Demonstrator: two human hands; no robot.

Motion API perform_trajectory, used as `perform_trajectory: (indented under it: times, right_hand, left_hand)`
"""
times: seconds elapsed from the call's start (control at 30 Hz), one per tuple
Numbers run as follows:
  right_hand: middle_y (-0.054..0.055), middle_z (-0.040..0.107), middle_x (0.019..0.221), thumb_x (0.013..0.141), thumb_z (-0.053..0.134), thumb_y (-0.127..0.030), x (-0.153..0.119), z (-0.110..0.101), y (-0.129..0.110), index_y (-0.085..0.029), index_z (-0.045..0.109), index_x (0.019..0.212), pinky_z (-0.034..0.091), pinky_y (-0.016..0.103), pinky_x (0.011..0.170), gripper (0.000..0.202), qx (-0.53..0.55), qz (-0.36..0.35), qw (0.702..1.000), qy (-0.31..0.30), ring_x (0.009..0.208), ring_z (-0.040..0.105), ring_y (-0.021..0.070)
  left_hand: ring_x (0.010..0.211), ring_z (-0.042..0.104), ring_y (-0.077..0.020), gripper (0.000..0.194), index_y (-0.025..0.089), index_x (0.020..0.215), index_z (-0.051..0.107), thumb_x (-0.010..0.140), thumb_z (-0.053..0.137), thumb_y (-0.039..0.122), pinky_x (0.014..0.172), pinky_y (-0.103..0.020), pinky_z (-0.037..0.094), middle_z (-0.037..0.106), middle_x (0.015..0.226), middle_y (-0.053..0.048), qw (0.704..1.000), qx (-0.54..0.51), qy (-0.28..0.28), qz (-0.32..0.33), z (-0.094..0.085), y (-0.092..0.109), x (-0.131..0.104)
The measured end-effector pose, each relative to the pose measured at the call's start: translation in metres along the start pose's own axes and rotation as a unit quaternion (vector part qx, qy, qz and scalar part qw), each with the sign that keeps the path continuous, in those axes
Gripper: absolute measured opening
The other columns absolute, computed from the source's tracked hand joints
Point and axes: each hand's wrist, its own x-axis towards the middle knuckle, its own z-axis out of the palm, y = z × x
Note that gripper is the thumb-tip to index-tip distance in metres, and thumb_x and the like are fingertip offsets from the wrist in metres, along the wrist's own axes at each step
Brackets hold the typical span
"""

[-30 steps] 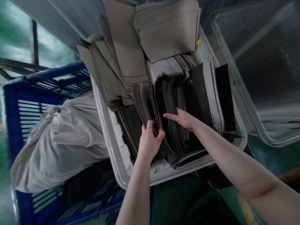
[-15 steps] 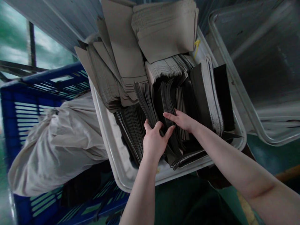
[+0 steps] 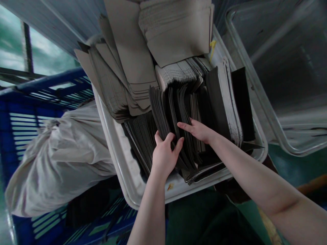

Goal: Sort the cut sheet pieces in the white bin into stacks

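Observation:
Dark flat sheets stand on edge in a white tub [image 3: 112,149]. My left hand [image 3: 166,153] is closed around a dark bundle of sheets [image 3: 159,109] in the middle, its thumb on the right side. Just to the right, my right hand [image 3: 198,131] rests with thumb and fingers on another dark stack [image 3: 185,112]. More dark sheets [image 3: 143,139] lean at the tub's left. Grey-beige sheets [image 3: 178,44] are piled at the back, and a pale-edged stack [image 3: 231,105] stands at the right.
On the left, a blue slatted crate [image 3: 7,136] holds a pale cloth bundle [image 3: 68,156]. A grey metal tray [image 3: 286,68] lies at the right of the tub. A yellow strip [image 3: 212,49] hangs at the tub's back right.
My left hand has shifted slightly left. The sheets between my hands have fanned apart, with a thin group now separate in the middle. My right hand has barely moved.

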Motion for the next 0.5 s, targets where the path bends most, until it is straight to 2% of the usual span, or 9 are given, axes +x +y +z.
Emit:
perform_trajectory:
  times: [0.1, 0.27, 0.5]
  right_hand:
    - [0.005, 0.063, 0.119, 0.079, 0.061, -0.050, 0.0004, -0.0008, -0.0006, -0.021, 0.054, 0.120, 0.042, 0.039, 0.102, 0.051, -0.007, 0.001, 1.000, 0.000, 0.111, 0.058, 0.0214]
    - [0.006, 0.064, 0.118, 0.079, 0.062, -0.048, 0.0008, -0.0012, -0.0014, -0.020, 0.054, 0.120, 0.043, 0.040, 0.100, 0.051, -0.003, -0.005, 1.000, -0.009, 0.110, 0.059, 0.0215]
    - [0.005, 0.064, 0.117, 0.079, 0.063, -0.046, 0.0003, 0.0000, -0.0025, -0.021, 0.054, 0.120, 0.044, 0.040, 0.100, 0.049, -0.002, -0.005, 1.000, -0.008, 0.109, 0.059, 0.0214]
  left_hand:
    - [0.081, 0.060, -0.0168, 0.033, 0.022, 0.092, 0.054, 0.086, 0.042, 0.052, 0.078, -0.038, 0.050, 0.033, 0.130, -0.011, 1.000, -0.013, -0.007, 0.002, -0.0010, -0.0010, 0.0005]
    - [0.089, 0.059, -0.0190, 0.032, 0.022, 0.091, 0.054, 0.086, 0.041, 0.051, 0.082, -0.038, 0.049, 0.033, 0.128, -0.011, 0.999, -0.030, -0.007, 0.010, -0.0018, -0.0026, 0.0011]
    - [0.087, 0.059, -0.0175, 0.033, 0.022, 0.091, 0.053, 0.087, 0.040, 0.052, 0.083, -0.038, 0.048, 0.032, 0.130, -0.011, 0.999, -0.040, -0.016, 0.007, -0.0025, -0.0055, 0.0010]
